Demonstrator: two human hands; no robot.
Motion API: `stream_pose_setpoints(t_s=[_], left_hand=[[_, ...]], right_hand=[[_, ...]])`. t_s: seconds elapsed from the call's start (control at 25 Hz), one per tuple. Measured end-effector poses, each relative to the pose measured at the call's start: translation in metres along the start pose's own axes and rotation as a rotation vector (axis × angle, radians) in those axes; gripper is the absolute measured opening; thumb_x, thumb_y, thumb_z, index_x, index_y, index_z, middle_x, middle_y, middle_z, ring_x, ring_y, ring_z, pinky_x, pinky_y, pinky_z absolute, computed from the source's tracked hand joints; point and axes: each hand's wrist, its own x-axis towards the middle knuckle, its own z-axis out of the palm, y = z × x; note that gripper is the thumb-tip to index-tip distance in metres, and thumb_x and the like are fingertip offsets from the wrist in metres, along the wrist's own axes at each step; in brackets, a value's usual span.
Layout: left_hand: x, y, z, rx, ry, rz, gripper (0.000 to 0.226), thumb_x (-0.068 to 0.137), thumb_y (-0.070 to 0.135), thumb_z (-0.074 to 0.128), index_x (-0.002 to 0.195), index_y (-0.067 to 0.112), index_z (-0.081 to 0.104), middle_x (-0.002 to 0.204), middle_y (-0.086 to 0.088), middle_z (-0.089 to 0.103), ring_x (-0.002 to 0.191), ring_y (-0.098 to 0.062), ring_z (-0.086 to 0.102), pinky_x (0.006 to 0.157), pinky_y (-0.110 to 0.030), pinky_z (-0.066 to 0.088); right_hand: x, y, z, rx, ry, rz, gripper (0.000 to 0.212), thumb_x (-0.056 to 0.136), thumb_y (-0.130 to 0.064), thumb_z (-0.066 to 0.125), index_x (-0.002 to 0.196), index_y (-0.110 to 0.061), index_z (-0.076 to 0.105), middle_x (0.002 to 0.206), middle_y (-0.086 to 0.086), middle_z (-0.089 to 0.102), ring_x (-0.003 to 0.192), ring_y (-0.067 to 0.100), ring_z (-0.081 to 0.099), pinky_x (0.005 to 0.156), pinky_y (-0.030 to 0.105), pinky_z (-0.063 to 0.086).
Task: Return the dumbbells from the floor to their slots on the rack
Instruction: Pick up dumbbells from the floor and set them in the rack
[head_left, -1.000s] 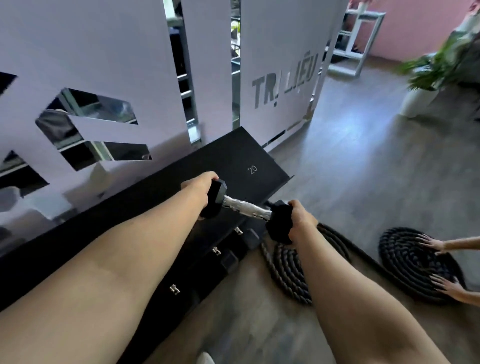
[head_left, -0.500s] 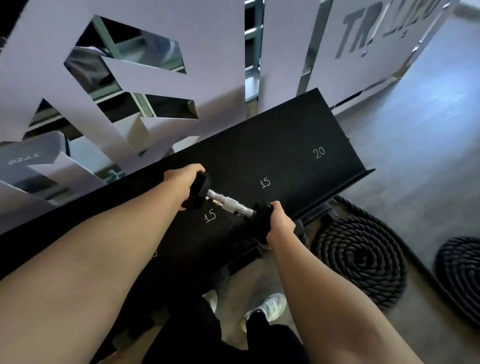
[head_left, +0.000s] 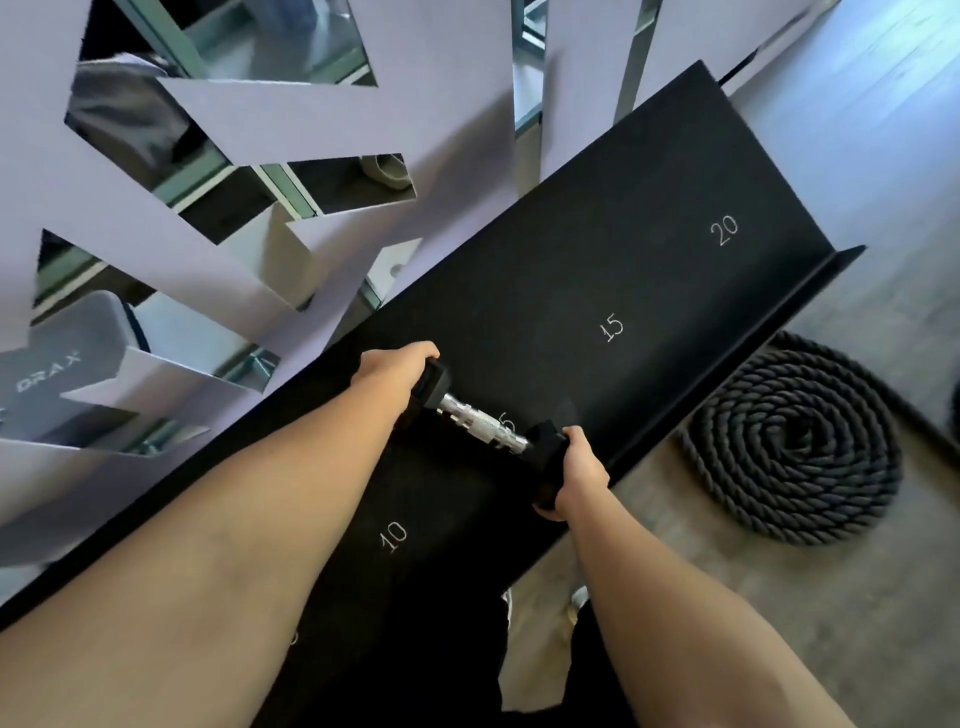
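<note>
Both forearms stretched forward; right hand (head_left: 571, 475) wrapped around the near head of the dumbbell (head_left: 485, 426), left hand (head_left: 397, 364) closed over the far head, likely to steady the weight from both ends while lowering. Held just above the rack (head_left: 649, 249) shelf, chrome bar half covering a painted number, between the 10 and the clear 15. Beyond, empty 20 spot; coiled rope (head_left: 795, 441) on floor. Versus half a second earlier: nearer the shelf, closer view, other 15 mark now hidden.
</note>
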Motion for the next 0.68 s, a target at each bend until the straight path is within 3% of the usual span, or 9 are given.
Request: stream_pose_setpoints(t_s=[0.08,0.16,0.24,0.4,0.56,0.68], left_hand=[[0.007,0.002,0.002,0.047,0.003,-0.013,0.049,0.050,0.044,0.078,0.082,0.014,0.057,0.085,-0.010,0.065,0.075,-0.029,0.061,0.067,-0.042,0.054],[0.008,0.007,0.005,0.058,0.005,-0.013,0.046,0.052,0.042,0.078,0.080,0.013,0.056,0.084,-0.010,0.065,0.076,-0.028,0.061,0.071,-0.042,0.054],[0.009,0.009,0.007,0.067,0.010,-0.032,0.047,0.056,0.042,0.080,0.081,0.012,0.053,0.084,-0.012,0.061,0.075,-0.028,0.059,0.064,-0.042,0.052],[0.010,0.003,0.011,0.157,0.024,-0.021,0.046,0.066,0.042,0.079,0.077,0.009,0.050,0.081,-0.011,0.056,0.063,-0.026,0.051,0.045,-0.037,0.033],[0.002,-0.007,0.020,0.335,-0.113,0.016,0.050,0.076,0.036,0.073,0.112,0.006,0.056,0.094,-0.013,0.056,0.066,-0.027,0.050,0.047,-0.038,0.034],[-0.010,-0.005,0.027,0.371,-0.201,0.133,0.061,0.081,0.042,0.069,0.127,0.005,0.053,0.125,-0.016,0.058,0.096,-0.030,0.057,0.072,-0.038,0.046]], right_hand=[[-0.001,0.003,0.004,-0.008,0.019,-0.014,0.035,0.069,-0.046,0.070,0.088,-0.018,0.061,0.094,0.005,0.062,0.087,0.033,0.063,0.085,0.053,0.053],[-0.008,-0.003,0.005,-0.105,0.088,-0.119,0.038,0.075,-0.041,0.067,0.099,-0.011,0.066,0.100,0.008,0.067,0.089,0.034,0.063,0.084,0.043,0.053],[-0.013,-0.020,0.009,-0.257,0.195,-0.322,0.036,0.080,-0.032,0.063,0.101,-0.003,0.066,0.101,0.011,0.067,0.086,0.033,0.062,0.077,0.035,0.050],[-0.039,-0.078,0.021,-0.249,0.144,-0.531,0.021,0.081,-0.026,0.060,0.071,-0.008,0.057,0.072,0.003,0.060,0.060,0.020,0.054,0.056,0.028,0.040],[-0.054,-0.109,0.008,-0.109,0.111,-0.574,0.031,0.084,-0.028,0.062,0.060,-0.014,0.050,0.062,-0.001,0.050,0.054,0.016,0.044,0.048,0.029,0.031],[-0.070,-0.118,-0.013,-0.057,0.114,-0.650,0.029,0.082,-0.030,0.062,0.059,-0.016,0.052,0.062,0.000,0.053,0.058,0.020,0.048,0.052,0.029,0.035]])
